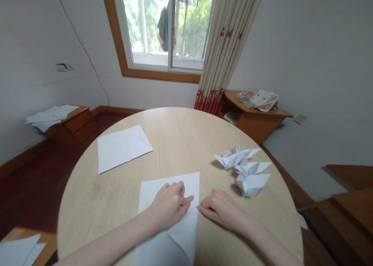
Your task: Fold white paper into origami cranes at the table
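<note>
Lower left corner: white papers [17,252], overlapping, on a wooden surface [48,240].

Left side, mid-height: low wooden cabinet [80,124] with drawers, further loose sheets [52,116] spread over its top and overhanging its left edge.

Left of centre: one plain sheet [125,147], white, lying flat on the round pale wooden table [175,133], near its rim and well apart from both hands.

Upper centre: sliding window [189,32] in a wooden frame, a dark item hanging behind the glass.

Lower centre: working sheet [150,192], white, running from the middle of the frame down to the bottom edge; a slanting folded edge shows on its lower part.

Left hand [171,203]: laid across the working sheet, fingers curled, thumb and forefinger reaching out close together toward the sheet's right edge. Paper lies beneath the hand.

Right hand [220,207]: just right of the working sheet, resting at the table, fingers bent in, thumb and forefinger drawn together, their tips at the sheet's right edge. Whether either hand pinches the paper cannot be told from this angle.

Right of centre: folded paper figures [252,184], white, pointed, grouped closely on the table beyond the right hand.

Upper right: patterned curtain [230,36]; below it, corner shelf [256,120] bearing a pale cloth item [264,99].
</note>
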A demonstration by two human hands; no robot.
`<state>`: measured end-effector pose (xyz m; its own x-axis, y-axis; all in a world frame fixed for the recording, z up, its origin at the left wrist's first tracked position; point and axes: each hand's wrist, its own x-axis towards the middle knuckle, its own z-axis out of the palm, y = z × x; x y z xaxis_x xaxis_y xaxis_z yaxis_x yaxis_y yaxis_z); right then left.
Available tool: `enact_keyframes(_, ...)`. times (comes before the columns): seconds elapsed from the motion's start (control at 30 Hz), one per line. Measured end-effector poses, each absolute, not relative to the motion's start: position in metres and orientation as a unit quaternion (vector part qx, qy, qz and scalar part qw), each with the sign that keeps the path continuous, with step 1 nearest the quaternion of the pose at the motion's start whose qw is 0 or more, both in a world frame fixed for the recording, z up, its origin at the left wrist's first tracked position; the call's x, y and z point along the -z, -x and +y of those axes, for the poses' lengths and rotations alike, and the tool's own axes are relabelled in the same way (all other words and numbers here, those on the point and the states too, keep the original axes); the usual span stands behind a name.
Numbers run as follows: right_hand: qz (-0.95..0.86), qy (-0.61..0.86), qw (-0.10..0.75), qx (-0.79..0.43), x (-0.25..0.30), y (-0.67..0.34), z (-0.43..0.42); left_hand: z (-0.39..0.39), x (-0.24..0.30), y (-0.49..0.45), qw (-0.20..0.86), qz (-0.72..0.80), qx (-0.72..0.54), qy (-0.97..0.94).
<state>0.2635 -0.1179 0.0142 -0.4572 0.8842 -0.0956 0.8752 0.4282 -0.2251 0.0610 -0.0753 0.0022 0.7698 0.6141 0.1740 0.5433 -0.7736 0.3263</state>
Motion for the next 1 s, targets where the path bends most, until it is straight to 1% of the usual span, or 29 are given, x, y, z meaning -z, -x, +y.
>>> enact_keyframes(0.3, -0.831, 0.532, 0.06, -0.151, -0.009, -0.264, -0.121, -0.074, -0.001, -0.06, 0.133, 0.306, -0.138, -0.933)
enact_keyframes(0.8, -0.823, 0.545, 0.032, -0.157, -0.017, -0.264, -0.115, -0.074, -0.005, -0.06, 0.134, 0.313, -0.117, -0.933)
enact_keyframes(0.87, -0.82, 0.541, 0.028, -0.183, -0.019, -0.264, -0.11, -0.074, -0.005, -0.06, 0.143, 0.318, -0.109, -0.931)
enact_keyframes(1.0, -0.802, 0.531, 0.003, -0.273, -0.026, -0.267, -0.095, -0.074, -0.005, -0.057, 0.175, 0.323, -0.104, -0.924)
